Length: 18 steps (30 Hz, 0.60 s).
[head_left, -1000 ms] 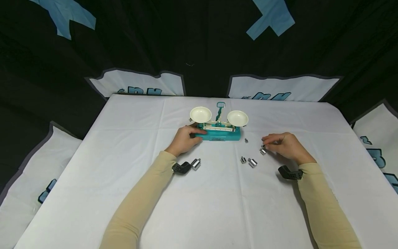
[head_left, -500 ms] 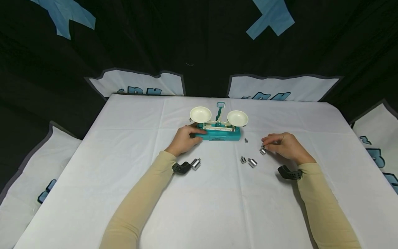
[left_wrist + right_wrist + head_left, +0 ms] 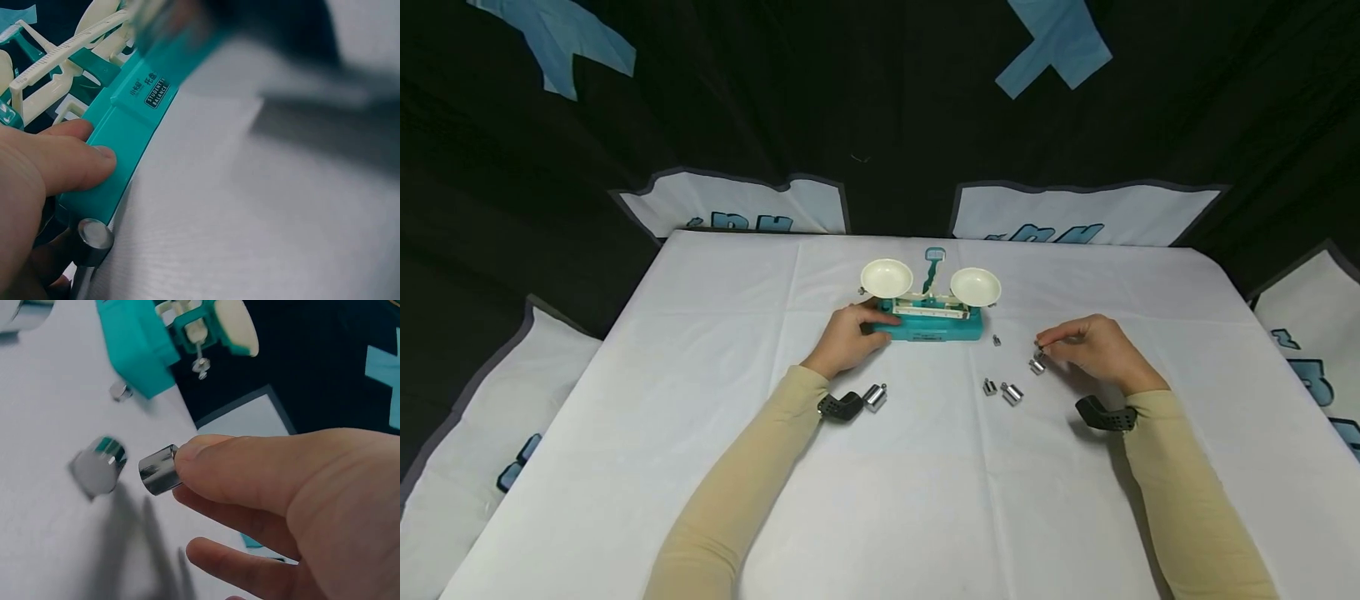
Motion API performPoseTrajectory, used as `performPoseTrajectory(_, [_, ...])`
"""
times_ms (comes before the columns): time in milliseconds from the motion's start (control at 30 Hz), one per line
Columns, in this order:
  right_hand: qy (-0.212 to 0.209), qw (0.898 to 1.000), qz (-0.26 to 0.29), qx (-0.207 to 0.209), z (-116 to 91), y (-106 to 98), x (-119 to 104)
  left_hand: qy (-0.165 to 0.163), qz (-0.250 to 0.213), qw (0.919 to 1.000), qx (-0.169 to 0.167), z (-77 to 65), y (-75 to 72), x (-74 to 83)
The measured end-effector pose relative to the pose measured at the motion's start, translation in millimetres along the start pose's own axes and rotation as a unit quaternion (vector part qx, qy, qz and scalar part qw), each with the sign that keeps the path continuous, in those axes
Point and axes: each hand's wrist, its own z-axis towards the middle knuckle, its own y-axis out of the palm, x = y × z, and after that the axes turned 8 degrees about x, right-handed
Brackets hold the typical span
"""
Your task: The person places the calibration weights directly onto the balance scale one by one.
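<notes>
Metal weight (image 3: pixel 159 470), pinched between thumb and fingers of right hand (image 3: pixel 1092 352), right of balance (image 3: pixel 936 329) that left hand (image 3: pixel 846 337) grips; probably dense, rigid, slick, best held by pinched end.

A makeshift booth, judging by black drapes (image 3: pixel 760 100) (with blue strips (image 3: pixel 1060 50)) around a white-covered table (image 3: pixel 887 508).
</notes>
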Motion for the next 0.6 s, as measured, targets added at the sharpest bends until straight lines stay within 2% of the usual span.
performPoseTrajectory(267, [-0.001, 1.0, 0.02, 0.007, -1, -17, -18, 0.006, 0.005, 1.0, -0.001, 1.2, 0.4, 1.4])
performPoseTrajectory(600, [0.004, 1.0, 0.005, 0.023, 15, -42, -43, 0.008, -0.001, 0.9999, 0.007, 0.7, 0.4, 1.3])
